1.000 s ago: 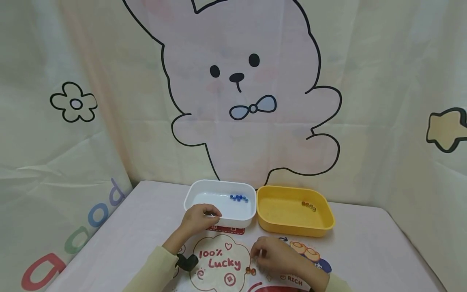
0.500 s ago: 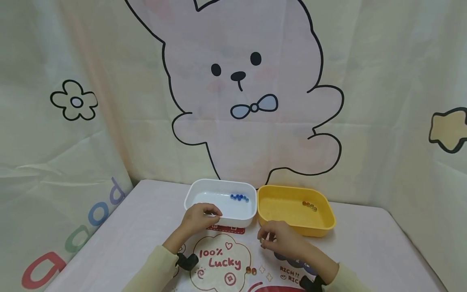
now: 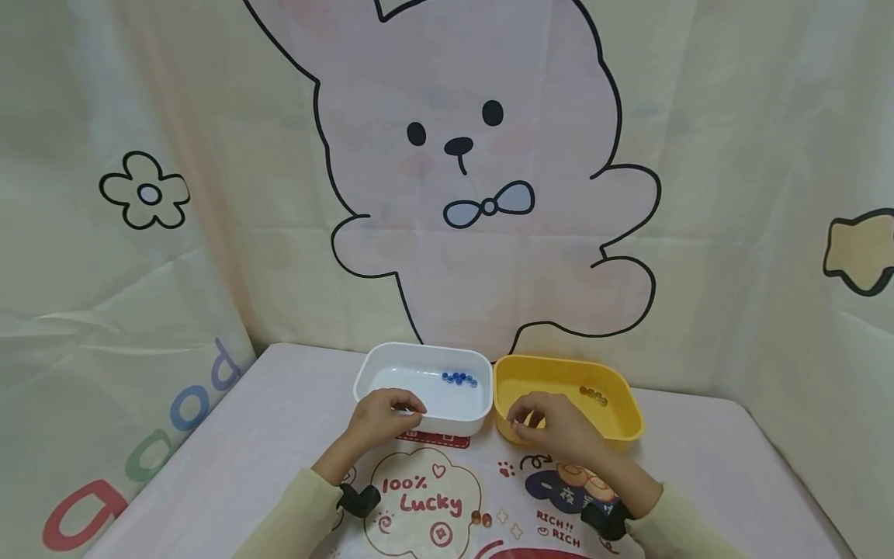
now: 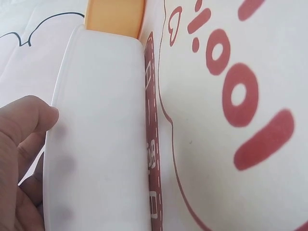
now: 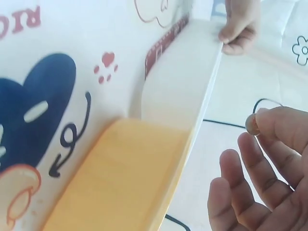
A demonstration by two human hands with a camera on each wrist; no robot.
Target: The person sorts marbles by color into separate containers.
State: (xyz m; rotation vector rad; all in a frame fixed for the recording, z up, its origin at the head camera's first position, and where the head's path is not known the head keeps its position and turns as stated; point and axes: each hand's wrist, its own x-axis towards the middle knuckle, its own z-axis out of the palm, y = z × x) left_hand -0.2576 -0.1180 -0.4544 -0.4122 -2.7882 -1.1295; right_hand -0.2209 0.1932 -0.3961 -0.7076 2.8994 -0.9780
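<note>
My left hand [image 3: 382, 417] holds the near rim of the white plastic box [image 3: 454, 425], its fingers showing as shadows through the wall in the left wrist view. Several blue beads [image 3: 459, 379] lie inside that box. Between thumb and index finger, my right hand [image 3: 555, 423] pinches an amber bead [image 5: 252, 124], the other fingers loosely bent. That hand is over the near left part of the yellow box [image 3: 618, 423], where several amber beads [image 3: 593, 395] lie toward the right. Two more amber-brown beads [image 3: 481, 519] rest on the printed tabletop near the "Lucky" lettering.
Both boxes stand side by side near the table's back edge. The white tablecloth [image 3: 230, 450] carries red lettering and cartoon prints. A cloth backdrop [image 3: 545, 272] with a drawn bear hangs behind. Dark bands [image 3: 359, 501] circle both wrists.
My right hand has moved from beside the two amber beads on the table, forward and right, to over the yellow box. The left hand has stayed on the white box.
</note>
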